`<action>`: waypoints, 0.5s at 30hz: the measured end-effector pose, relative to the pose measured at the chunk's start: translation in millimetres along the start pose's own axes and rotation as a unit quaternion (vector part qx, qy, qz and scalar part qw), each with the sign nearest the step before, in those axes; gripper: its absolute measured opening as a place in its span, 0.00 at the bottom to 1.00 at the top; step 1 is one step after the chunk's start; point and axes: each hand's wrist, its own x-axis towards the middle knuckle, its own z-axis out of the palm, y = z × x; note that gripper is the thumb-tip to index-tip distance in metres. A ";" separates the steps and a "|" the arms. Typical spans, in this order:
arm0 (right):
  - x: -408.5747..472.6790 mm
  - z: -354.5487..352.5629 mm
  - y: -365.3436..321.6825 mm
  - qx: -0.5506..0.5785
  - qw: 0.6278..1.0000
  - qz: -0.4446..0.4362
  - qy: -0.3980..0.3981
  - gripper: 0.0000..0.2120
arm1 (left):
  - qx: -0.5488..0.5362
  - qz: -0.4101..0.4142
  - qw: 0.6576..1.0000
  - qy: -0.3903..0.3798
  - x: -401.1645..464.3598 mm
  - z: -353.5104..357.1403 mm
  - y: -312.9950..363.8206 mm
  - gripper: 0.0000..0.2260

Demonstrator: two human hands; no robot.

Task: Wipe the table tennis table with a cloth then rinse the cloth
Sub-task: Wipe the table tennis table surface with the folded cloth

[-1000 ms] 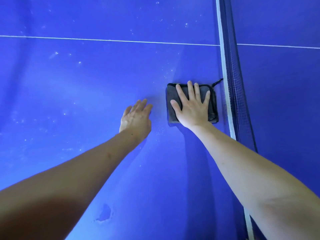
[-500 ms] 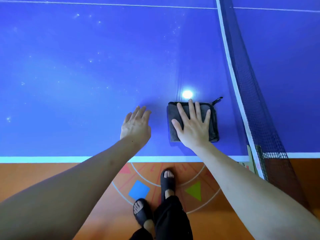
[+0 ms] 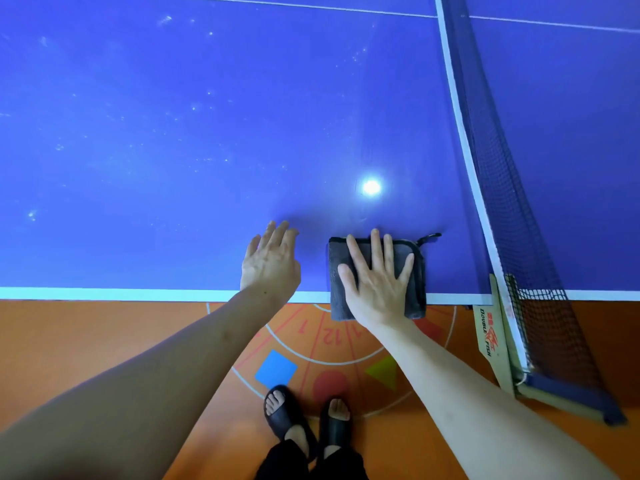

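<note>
A person's right hand [image 3: 377, 282] presses flat, fingers spread, on a folded grey cloth [image 3: 377, 277] overhanging the blue bench's [image 3: 173, 133] near edge, beside the net [image 3: 512, 188]. The left hand [image 3: 270, 265], fingers released, seems to brace alongside.

We see a blue table tennis table [image 3: 173, 133] with a white line along its near edge, its surface dotted with pale specks and showing one bright reflected light. A folded grey cloth [image 3: 339, 299] lies on it at the near edge, its lower part overhanging the white line. Our right hand [image 3: 379, 284] rests flat on the cloth; our left hand [image 3: 270, 263] lies flat on the table just beside it. A dark net [image 3: 512, 188] crosses the table to the right.
</note>
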 end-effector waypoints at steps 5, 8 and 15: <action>57.7 -8.7 -15.0 -0.003 1.000 0.021 0.018 0.28 | 0.009 0.009 1.000 0.007 29.6 -15.3 -4.2 0.26; 92.0 -14.6 -17.5 -0.008 1.000 0.022 0.020 0.28 | 0.010 0.008 1.000 0.005 55.4 -25.7 -4.3 0.26; 175.7 -30.2 -25.1 -0.009 0.999 0.027 0.029 0.29 | 0.014 0.007 1.000 -0.002 127.2 -47.9 3.0 0.26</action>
